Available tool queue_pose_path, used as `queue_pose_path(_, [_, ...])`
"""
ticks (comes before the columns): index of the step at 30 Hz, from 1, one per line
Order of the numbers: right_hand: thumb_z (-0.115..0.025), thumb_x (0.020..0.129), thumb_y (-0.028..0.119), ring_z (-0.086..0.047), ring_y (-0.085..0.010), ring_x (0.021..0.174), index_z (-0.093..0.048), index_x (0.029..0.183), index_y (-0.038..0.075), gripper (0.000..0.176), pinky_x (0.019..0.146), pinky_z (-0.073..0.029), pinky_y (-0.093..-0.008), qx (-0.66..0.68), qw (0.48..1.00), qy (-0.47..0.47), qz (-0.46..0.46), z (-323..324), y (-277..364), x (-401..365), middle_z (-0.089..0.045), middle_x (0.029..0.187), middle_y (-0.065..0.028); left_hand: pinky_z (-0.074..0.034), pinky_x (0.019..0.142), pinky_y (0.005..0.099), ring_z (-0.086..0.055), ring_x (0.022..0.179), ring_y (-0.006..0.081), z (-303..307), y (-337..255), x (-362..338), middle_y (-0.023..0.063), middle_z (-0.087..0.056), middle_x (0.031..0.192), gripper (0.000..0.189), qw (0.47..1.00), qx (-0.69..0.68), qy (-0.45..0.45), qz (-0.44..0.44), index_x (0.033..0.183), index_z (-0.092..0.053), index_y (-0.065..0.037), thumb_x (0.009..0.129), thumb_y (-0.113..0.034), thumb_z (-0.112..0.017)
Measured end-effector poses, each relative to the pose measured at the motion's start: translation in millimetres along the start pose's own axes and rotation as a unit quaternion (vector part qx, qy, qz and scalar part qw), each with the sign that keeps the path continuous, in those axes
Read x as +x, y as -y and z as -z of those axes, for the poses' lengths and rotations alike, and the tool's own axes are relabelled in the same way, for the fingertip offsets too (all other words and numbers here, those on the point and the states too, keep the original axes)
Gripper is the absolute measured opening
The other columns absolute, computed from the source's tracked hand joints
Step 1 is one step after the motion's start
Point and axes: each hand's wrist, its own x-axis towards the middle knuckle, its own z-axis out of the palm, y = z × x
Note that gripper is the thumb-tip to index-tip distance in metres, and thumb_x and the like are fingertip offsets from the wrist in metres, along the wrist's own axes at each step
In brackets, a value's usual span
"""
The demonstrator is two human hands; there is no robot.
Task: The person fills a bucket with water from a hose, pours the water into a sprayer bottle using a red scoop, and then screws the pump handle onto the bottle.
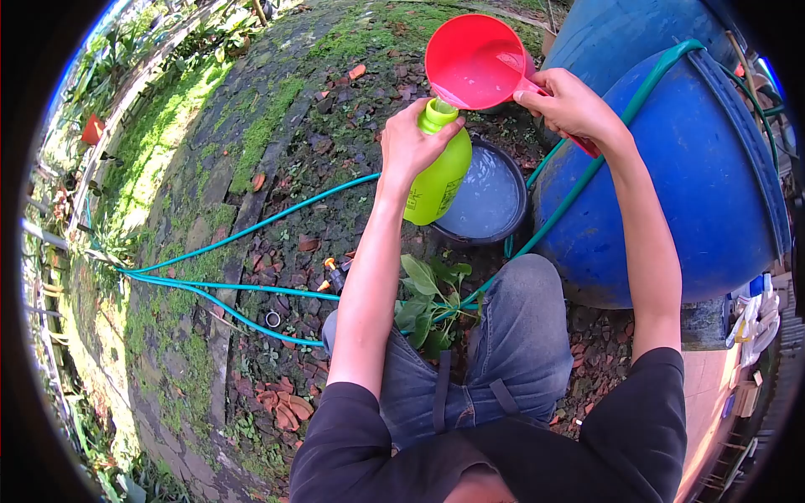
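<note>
1. Mossy ground spreads all around, with lots of broken red bits, too many to count.
2. Two hands are busy. Left hand: it wraps tight round the neck of one green bottle — likely to keep it steady.
3. Right hand: it is closed round the handle of one red scoop. The scoop tips at the bottle's mouth, it seems so water can run in.
4. One dark tub of cloudy water is near the bottle. I can't tell if the bottle is over it or beside it — maybe it is close to catch drips.
5. Two blue barrels stand to the right. One green hose hangs over the near one.
6. Three lines of blue hose run off left, near one leafy plant.
</note>
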Motion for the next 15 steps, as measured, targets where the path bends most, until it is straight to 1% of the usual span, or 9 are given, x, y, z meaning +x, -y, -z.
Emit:
queue_pose_path(2, [-0.064, 0.097, 0.028, -0.049, -0.0058, 0.052, -0.063, 0.094, -0.001, 0.029, 0.045, -0.039, -0.024, -0.005, 1.0, -0.004, -0.005, 0.0, 1.0, -0.5, -0.054, 0.07, 0.0009, -0.057, 0.082, 0.0371, -0.075, 0.09, 0.0254, 0.6, -0.8, -0.3, 0.014, -0.077, 0.096, 0.053, 1.0, -0.003, 0.002, 0.001, 0.115, -0.072, -0.005, 0.076, -0.04, -0.084])
queue_pose_path(5, [-0.067, 0.092, 0.029, -0.053, -0.0111, 0.046, -0.06, 0.079, -0.002, 0.035, 0.043, -0.044, -0.0298, 0.001, 0.998, -0.039, 0.041, -1.5, -4.4, 2.5, -0.054, 0.06, -0.0035, -0.057, 0.082, 0.037, -0.075, 0.09, 0.0252, 0.1, 0.2, -0.3, 0.0139, -0.077, 0.096, 0.053, 1.0, -0.001, -0.003, -0.002, 0.115, -0.072, -0.005, 0.077, -0.04, -0.083])
queue_pose_path(11, [-0.069, 0.092, 0.03, -0.053, -0.0118, 0.046, -0.059, 0.077, -0.002, 0.037, 0.043, -0.043, -0.0306, -0.016, 0.998, -0.052, 0.04, -0.3, 0.5, 0.2, -0.054, 0.058, -0.004, -0.057, 0.081, 0.0367, -0.075, 0.09, 0.0248, -0.1, 0.3, 0.4, 0.0134, -0.077, 0.095, 0.05, 1.0, -0.001, 0.004, -0.001, 0.113, -0.073, -0.005, 0.078, -0.04, -0.083])
queue_pose_path(14, [-0.069, 0.091, 0.03, -0.054, -0.0137, 0.045, -0.058, 0.075, -0.003, 0.038, 0.043, -0.043, -0.0322, -0.023, 0.997, -0.059, 0.045, -0.2, 0.5, 1.1, -0.053, 0.056, -0.0058, -0.057, 0.081, 0.0365, -0.075, 0.09, 0.0247, -0.9, 1.7, 0.5, 0.0132, -0.077, 0.095, 0.05, 1.0, 0.005, 0.001, -0.001, 0.112, -0.073, -0.005, 0.078, -0.04, -0.083])
queue_pose_path(15, [-0.07, 0.091, 0.031, -0.054, -0.0145, 0.044, -0.058, 0.075, -0.003, 0.039, 0.043, -0.044, -0.033, -0.035, 0.996, -0.06, 0.049, 0.0, 0.4, 1.5, -0.053, 0.055, -0.0068, -0.057, 0.082, 0.0382, -0.075, 0.091, 0.0265, -1.2, 2.1, 0.8, 0.0133, -0.077, 0.095, 0.05, 1.0, 0.003, 0.0, 0.002, 0.112, -0.073, -0.007, 0.077, -0.041, -0.083])
